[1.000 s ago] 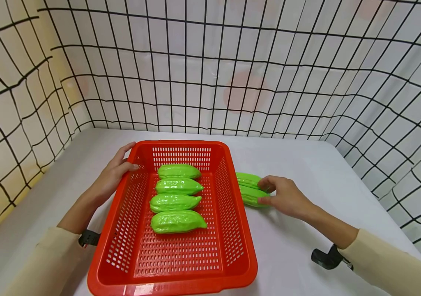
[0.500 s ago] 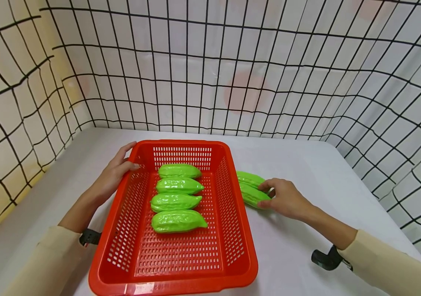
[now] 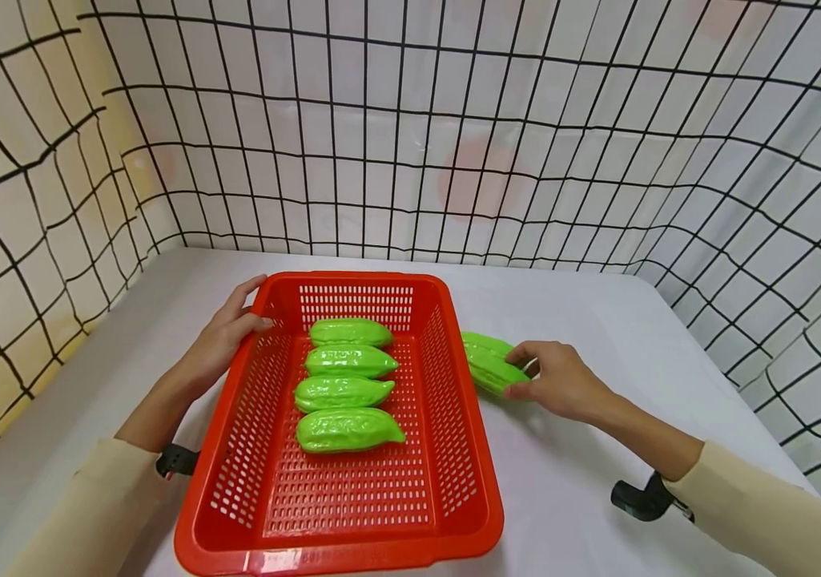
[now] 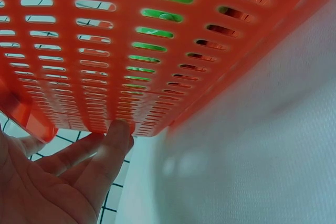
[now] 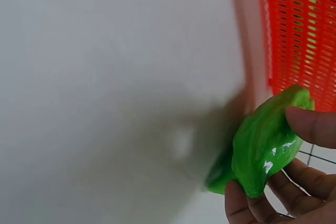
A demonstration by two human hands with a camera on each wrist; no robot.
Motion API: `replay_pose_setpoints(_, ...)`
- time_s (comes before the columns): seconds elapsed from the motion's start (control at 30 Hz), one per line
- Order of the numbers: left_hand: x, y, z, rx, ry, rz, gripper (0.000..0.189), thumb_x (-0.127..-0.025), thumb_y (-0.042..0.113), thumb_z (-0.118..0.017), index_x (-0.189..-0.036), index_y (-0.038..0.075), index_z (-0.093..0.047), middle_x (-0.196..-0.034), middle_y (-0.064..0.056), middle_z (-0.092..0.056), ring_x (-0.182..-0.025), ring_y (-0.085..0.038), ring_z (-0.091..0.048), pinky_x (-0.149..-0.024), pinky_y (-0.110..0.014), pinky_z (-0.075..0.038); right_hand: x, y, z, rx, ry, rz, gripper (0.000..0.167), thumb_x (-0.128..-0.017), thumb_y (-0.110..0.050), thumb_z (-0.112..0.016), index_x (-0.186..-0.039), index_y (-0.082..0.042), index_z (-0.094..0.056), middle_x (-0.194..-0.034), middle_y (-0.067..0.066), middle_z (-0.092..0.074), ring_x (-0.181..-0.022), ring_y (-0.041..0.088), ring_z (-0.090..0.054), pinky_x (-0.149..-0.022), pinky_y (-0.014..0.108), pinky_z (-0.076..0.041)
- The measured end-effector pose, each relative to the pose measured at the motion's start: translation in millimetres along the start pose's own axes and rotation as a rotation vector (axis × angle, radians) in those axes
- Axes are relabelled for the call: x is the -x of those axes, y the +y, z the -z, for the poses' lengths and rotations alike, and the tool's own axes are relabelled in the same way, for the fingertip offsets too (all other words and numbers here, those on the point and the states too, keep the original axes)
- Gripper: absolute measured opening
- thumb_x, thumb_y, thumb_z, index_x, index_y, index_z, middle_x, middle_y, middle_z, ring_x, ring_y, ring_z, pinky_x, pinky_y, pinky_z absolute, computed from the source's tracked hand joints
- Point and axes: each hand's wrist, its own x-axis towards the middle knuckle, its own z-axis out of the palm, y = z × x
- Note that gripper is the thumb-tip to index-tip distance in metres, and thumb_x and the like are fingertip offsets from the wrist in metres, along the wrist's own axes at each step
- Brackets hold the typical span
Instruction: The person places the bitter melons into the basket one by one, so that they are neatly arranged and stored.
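A red perforated plastic basket (image 3: pixel 478 481) stands in front of me, with several glossy green bitter melons (image 3: pixel 348 430) lying in a column on its floor. My left hand (image 3: pixel 219 344) grips the basket's left rim, thumb over the edge; in the left wrist view its fingers touch the outer wall (image 4: pixel 94 82). Right of the basket, my right hand (image 3: pixel 565 381) pinches the end of one bitter melon (image 3: pixel 493 373), thumb on one side and fingers on the other (image 5: pixel 270 140). Behind it lies a second bitter melon (image 3: pixel 485 343), partly covered by it. The basket wall hides their left ends.
A white cloth-covered table (image 3: pixel 597 312) lies under everything. Black wire grid panels (image 3: pixel 396 144) with white sheeting stand at the back and both sides. Black wrist devices (image 3: pixel 178 461) sit on both forearms.
The pinched bitter melon has turned from lying level to slanting, and now overlaps more of the one behind it. My right hand has shifted slightly with it. The left hand stays at the rim.
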Motion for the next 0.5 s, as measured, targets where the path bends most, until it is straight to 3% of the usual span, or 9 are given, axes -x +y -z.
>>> replay_pose_setpoints(0.5, -1.2, -0.2, 0.3, -0.019, 0.002, 0.008, 0.077, -0.099, 0.020, -0.046, -0.164, 0.022, -0.004, -0.151, -0.027, -0.038, -0.117, -0.048, -0.059, -0.081, -0.044, -0.061, -5.3, -27.4, 25.1, 0.018, 0.025, 0.003, 0.041, -0.083, -0.020, -0.079, -0.119, -0.004, -0.069, -0.112, 0.011, -0.069, -0.101, 0.028, -0.065, -0.069, 0.033, -0.055)
